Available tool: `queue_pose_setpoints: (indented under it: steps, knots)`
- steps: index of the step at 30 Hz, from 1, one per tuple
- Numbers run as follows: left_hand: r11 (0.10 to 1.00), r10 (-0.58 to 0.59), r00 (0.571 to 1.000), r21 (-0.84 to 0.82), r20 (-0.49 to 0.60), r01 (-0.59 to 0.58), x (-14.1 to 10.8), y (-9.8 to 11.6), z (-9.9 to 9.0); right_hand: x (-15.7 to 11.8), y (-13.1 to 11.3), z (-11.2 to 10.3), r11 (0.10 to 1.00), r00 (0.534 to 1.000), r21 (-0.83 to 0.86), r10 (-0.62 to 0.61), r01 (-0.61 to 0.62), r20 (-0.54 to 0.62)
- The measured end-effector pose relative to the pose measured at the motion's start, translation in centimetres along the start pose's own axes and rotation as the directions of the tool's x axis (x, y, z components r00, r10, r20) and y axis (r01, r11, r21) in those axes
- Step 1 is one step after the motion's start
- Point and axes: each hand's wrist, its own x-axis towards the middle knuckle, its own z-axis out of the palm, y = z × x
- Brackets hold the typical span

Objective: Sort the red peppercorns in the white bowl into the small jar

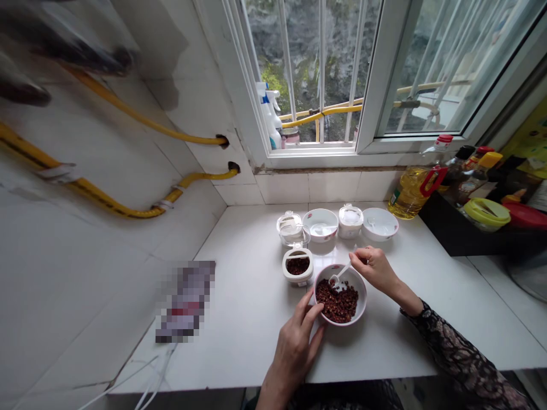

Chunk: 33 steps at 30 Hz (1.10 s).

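Observation:
A white bowl [362, 302] with a pink rim holds dark reddish-brown dried peppercorn-like bits [339, 304]. My left hand [297, 341] rests against the bowl's lower left side, thumb and fingers around its edge. My right hand [378, 270] pinches the handle of a small white spoon [344, 270], whose tip lies among the bits inside the bowl. Just behind and left of the bowl stands a small white container [298, 279], its clear lid raised, with similar dark bits inside.
Behind stand a second lidded container [292, 228], a white bowl [320, 225], a third container [350, 222] and another bowl [380, 225]. An oil bottle [410, 185] and a black rack [440, 225] of condiments are at right. A blurred-out object [186, 302] lies left.

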Motion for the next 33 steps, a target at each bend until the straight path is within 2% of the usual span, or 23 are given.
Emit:
queue_pose_setpoints:
  steps: [5, 8, 15, 19, 22, 24, 25, 27, 30, 32, 33]
  knots:
    - [1.000, -0.011, 1.000, -0.005, 0.004, 0.011, 0.0, 0.0, 0.0, 0.0, -0.2, 0.0, 0.945, 0.977, 0.253, 0.187, -0.207, 0.100]
    - [1.000, -0.007, 1.000, -0.003, 0.008, 0.007, -0.1, 0.0, 0.0, 0.1, -0.3, 0.2, 0.898, 0.960, 0.341, 0.240, -0.277, 0.146]
    - [1.000, 0.004, 1.000, -0.001, 0.006, -0.004, -0.1, -0.1, 0.1, 0.0, 0.0, 0.7, 0.854, 0.937, 0.387, 0.301, -0.347, 0.175]
    - [1.000, 0.016, 1.000, -0.006, -0.004, -0.016, 0.0, -0.1, 0.1, 0.9, -1.0, 0.4, 0.875, 0.953, 0.378, 0.264, -0.301, 0.149]
    - [1.000, 0.023, 1.000, 0.002, -0.004, -0.023, 0.0, -0.1, 0.1, 2.4, -2.8, 0.1, 0.940, 0.989, 0.307, 0.147, -0.148, 0.026]
    - [1.000, 0.023, 1.000, 0.011, -0.006, -0.023, -0.1, -0.1, 0.1, 3.4, -4.1, 0.3, 0.982, 0.996, 0.188, 0.009, 0.008, -0.091]
    - [1.000, 0.024, 1.000, 0.015, -0.009, -0.024, -0.1, -0.1, 0.1, 3.9, -4.7, 0.6, 0.990, 0.984, 0.099, -0.088, 0.104, -0.155]
    - [0.999, 0.030, 0.999, 0.022, -0.012, -0.030, -0.1, -0.2, 0.2, 4.5, -5.7, 1.4, 0.948, 0.921, -0.101, -0.316, 0.301, -0.227]
    - [0.999, 0.034, 0.999, 0.024, -0.011, -0.033, -0.1, -0.2, 0.3, 4.6, -6.5, 2.6, 0.770, 0.771, -0.353, -0.612, 0.532, -0.174]
    - [0.999, 0.032, 0.999, 0.020, -0.012, -0.031, -0.1, -0.1, 0.3, 4.4, -6.7, 2.8, 0.671, 0.693, -0.426, -0.709, 0.607, -0.129]
    - [0.999, 0.032, 0.999, 0.019, -0.015, -0.032, -0.1, -0.1, 0.3, 4.2, -6.6, 2.6, 0.656, 0.678, -0.433, -0.724, 0.618, -0.128]
